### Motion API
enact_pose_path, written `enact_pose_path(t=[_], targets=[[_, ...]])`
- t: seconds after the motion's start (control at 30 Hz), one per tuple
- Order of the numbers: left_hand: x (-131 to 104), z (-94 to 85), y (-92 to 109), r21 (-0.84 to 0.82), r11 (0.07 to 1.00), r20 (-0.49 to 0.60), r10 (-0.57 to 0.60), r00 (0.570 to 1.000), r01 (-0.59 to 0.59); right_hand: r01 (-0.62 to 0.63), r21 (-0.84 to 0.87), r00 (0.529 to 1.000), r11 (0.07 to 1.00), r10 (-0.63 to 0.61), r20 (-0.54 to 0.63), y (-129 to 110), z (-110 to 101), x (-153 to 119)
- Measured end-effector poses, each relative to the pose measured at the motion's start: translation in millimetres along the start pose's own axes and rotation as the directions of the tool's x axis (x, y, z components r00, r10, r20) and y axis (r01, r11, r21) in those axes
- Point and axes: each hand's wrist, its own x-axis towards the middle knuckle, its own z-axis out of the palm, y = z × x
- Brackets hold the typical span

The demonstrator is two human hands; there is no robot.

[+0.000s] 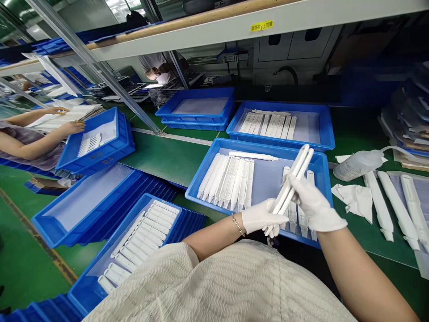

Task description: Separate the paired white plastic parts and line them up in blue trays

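My left hand (263, 217), in a white glove, is wrapped round the lower end of a pair of long white plastic parts (295, 176). My gloved right hand (313, 203) grips the same parts higher up, from the right side. They are held tilted, lying side by side, above the front right of a blue tray (192, 190). In that tray a row of white parts (228, 179) fills the left side, with one laid crosswise behind them. More white parts (303, 219) lie at its right, partly hidden by my hands.
Behind stand a second blue tray (330, 136) of parts and stacked trays (196, 107). At right are a squeeze bottle (358, 165), a crumpled cloth (355, 201) and loose white parts. Filled trays (144, 237) stand lower left. A co-worker's hands (72, 127) hold a tray at far left.
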Motion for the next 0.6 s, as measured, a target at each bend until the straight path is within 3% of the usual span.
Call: enact_pose_path(t=[0.1,0.17,0.27,0.4,0.5,0.6], targets=[[-1.2,-3.6,3.0,0.026,0.999,-0.062,0.027,0.998,-0.025,-0.03,-0.122,0.984,0.992,0.051,0.169,4.0,22.5,-16.3],[-5.7,-6.9,4.9,0.06,0.998,-0.037,0.021,0.999,-0.019,-0.006,-0.147,0.984,0.989,0.032,0.174,4.1,30.0,-21.8],[-15.8,-12.4,5.0,0.08,0.996,0.068,0.027,0.997,-0.032,0.017,-0.147,0.999,0.989,-0.011,0.037,-3.2,22.4,-16.8],[-27.0,-17.2,-1.0,0.072,0.997,0.182,-0.008,0.983,-0.005,0.064,-0.063,0.993,0.996,-0.07,-0.092,-21.7,-8.8,3.9],[-30.0,-18.8,-7.5,0.077,0.997,0.243,-0.049,0.969,0.031,0.107,0.078,0.966,0.991,-0.085,-0.243,-33.7,-30.0,16.3],[-31.2,-20.2,-10.9,0.096,0.995,0.291,-0.062,0.955,0.036,0.14,0.097,0.929,0.985,-0.097,-0.357,-39.8,-42.2,19.8]])
